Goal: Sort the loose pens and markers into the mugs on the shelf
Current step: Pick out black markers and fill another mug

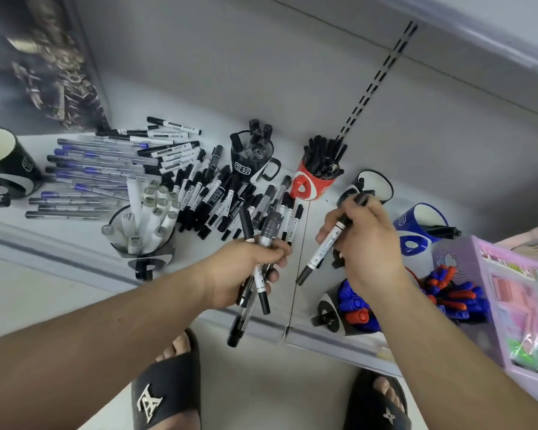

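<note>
Left hand (249, 268) clamped on a marker bundle (258, 268), right hand (364, 240) pinching one marker (323, 248) — its upper tip toward the black mug (376, 184) just beyond — right's nearer

The black tapered mug (251, 164) at the back of the shelf carries a white label with two Chinese characters, 爱好, the grey caps of the white markers (135, 240) standing in the front black mug read "WG4", and other print is too small to read.
</note>
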The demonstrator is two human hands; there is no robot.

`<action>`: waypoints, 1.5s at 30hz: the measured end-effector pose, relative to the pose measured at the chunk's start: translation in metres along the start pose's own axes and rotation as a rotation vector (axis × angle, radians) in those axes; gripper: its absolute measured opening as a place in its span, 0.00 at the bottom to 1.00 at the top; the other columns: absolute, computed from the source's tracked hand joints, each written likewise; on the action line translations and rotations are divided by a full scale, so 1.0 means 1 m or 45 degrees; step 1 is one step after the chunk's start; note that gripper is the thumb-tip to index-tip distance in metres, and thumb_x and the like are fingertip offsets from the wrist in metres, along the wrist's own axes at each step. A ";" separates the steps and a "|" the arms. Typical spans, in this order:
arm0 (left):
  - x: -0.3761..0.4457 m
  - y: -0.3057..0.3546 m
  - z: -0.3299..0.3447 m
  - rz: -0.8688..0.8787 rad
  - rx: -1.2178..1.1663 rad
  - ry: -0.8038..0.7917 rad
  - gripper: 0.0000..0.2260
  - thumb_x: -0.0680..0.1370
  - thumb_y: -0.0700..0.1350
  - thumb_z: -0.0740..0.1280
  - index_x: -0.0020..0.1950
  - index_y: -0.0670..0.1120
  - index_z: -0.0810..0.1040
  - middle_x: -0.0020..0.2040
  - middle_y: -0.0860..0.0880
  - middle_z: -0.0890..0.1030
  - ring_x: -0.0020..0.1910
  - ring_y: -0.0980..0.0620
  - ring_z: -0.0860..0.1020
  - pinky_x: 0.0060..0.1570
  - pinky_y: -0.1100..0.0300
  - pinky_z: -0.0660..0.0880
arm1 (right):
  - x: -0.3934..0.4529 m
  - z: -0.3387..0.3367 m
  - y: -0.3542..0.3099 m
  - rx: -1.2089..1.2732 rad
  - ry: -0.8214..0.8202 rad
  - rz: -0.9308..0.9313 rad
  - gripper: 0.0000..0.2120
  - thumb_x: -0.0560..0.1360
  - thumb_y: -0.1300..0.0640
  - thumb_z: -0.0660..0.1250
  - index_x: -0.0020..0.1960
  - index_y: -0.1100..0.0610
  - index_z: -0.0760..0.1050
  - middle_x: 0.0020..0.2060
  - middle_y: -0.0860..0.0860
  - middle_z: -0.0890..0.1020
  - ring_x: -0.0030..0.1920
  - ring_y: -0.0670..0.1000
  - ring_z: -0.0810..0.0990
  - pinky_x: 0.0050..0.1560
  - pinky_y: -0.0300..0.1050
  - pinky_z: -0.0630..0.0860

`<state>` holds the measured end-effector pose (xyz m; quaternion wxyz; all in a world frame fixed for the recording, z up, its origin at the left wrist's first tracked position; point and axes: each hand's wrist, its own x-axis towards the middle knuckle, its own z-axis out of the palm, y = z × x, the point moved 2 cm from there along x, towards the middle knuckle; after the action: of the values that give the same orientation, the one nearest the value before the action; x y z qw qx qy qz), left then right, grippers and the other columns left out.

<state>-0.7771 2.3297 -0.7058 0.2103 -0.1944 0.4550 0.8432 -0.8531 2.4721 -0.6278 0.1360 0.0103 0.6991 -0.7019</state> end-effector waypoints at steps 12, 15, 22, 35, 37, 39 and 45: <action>0.007 0.002 -0.009 0.297 1.034 0.205 0.12 0.70 0.39 0.73 0.37 0.48 0.70 0.31 0.53 0.74 0.32 0.52 0.73 0.32 0.61 0.68 | -0.012 0.048 0.041 -0.947 -0.017 -0.093 0.09 0.79 0.53 0.64 0.41 0.54 0.71 0.31 0.46 0.76 0.31 0.45 0.74 0.29 0.34 0.67; 0.003 0.000 -0.015 0.122 0.254 -0.060 0.17 0.66 0.32 0.72 0.35 0.49 0.67 0.34 0.50 0.72 0.32 0.53 0.70 0.33 0.60 0.70 | 0.000 0.018 0.028 -0.087 0.245 0.157 0.06 0.81 0.59 0.59 0.46 0.58 0.70 0.26 0.51 0.77 0.30 0.51 0.80 0.36 0.43 0.78; -0.002 0.008 -0.024 0.161 -0.448 -0.354 0.23 0.60 0.24 0.57 0.45 0.47 0.76 0.45 0.45 0.79 0.41 0.48 0.77 0.42 0.55 0.78 | -0.018 0.012 0.019 0.163 -0.076 0.350 0.07 0.81 0.61 0.61 0.44 0.58 0.70 0.28 0.55 0.71 0.25 0.52 0.67 0.29 0.46 0.72; 0.001 0.012 -0.008 0.419 0.158 -0.062 0.34 0.72 0.20 0.63 0.70 0.50 0.67 0.57 0.41 0.82 0.57 0.48 0.80 0.59 0.55 0.76 | -0.027 0.027 0.019 -0.811 -0.223 -0.060 0.03 0.71 0.54 0.74 0.42 0.48 0.81 0.28 0.41 0.80 0.29 0.42 0.76 0.32 0.35 0.73; 0.002 0.013 -0.004 0.448 0.232 -0.029 0.36 0.69 0.22 0.66 0.65 0.56 0.71 0.52 0.39 0.81 0.51 0.48 0.79 0.55 0.54 0.76 | -0.021 0.034 0.023 -1.020 -0.273 -0.034 0.09 0.69 0.47 0.74 0.44 0.50 0.79 0.35 0.45 0.82 0.38 0.45 0.80 0.40 0.43 0.79; 0.002 0.014 -0.002 0.492 0.293 -0.050 0.29 0.67 0.27 0.66 0.54 0.59 0.75 0.49 0.40 0.77 0.49 0.47 0.75 0.54 0.51 0.73 | -0.014 0.037 0.025 -1.089 -0.309 -0.018 0.10 0.70 0.48 0.74 0.45 0.52 0.79 0.39 0.48 0.82 0.41 0.48 0.81 0.43 0.45 0.79; -0.001 0.010 -0.009 0.364 0.390 -0.164 0.12 0.77 0.34 0.67 0.59 0.43 0.74 0.54 0.44 0.82 0.52 0.45 0.81 0.57 0.44 0.76 | 0.005 0.030 0.020 -0.761 -0.344 0.007 0.07 0.74 0.55 0.72 0.40 0.55 0.75 0.28 0.46 0.78 0.28 0.47 0.75 0.32 0.45 0.71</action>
<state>-0.7805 2.3167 -0.7032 0.1445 -0.0394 0.5864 0.7961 -0.8481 2.4425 -0.6478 0.2266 -0.1213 0.8498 -0.4601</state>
